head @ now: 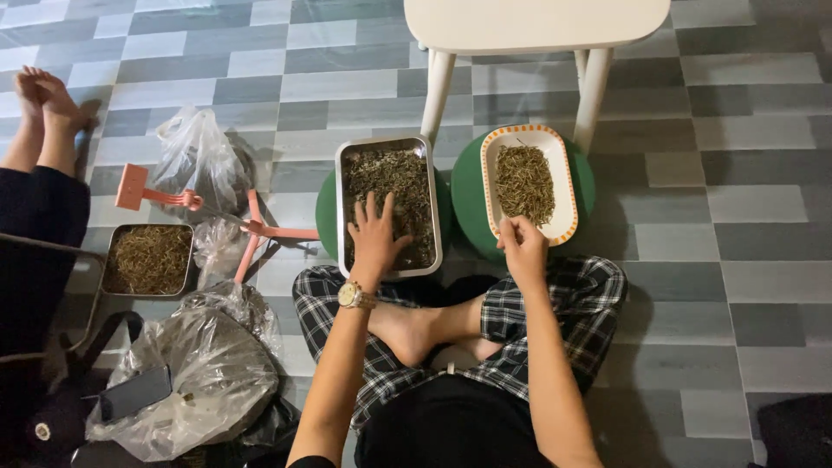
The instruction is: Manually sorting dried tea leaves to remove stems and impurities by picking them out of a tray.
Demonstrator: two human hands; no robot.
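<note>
- Grey tiled floor (745, 173) is carrying everything; person is sitting cross-legged beside a white stool (533, 22).
- Left hand (374, 232) is lying flat, fingers spread, on dried herbs in a metal tray (340, 208) just ahead of the knees.
- Right hand (520, 243) is pinching its fingertips together at the near rim of an orange-edged white dish (567, 224) of sorted herbs; anything in the grip is too small to tell.
- Second metal tray (149, 258) and plastic bags (201, 160) are sitting at left.

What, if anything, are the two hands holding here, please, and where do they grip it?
The left hand lies flat on the dried bits in the metal tray, gripping nothing. The right hand has pinched fingers at the white tray; any hold cannot be told.
</note>
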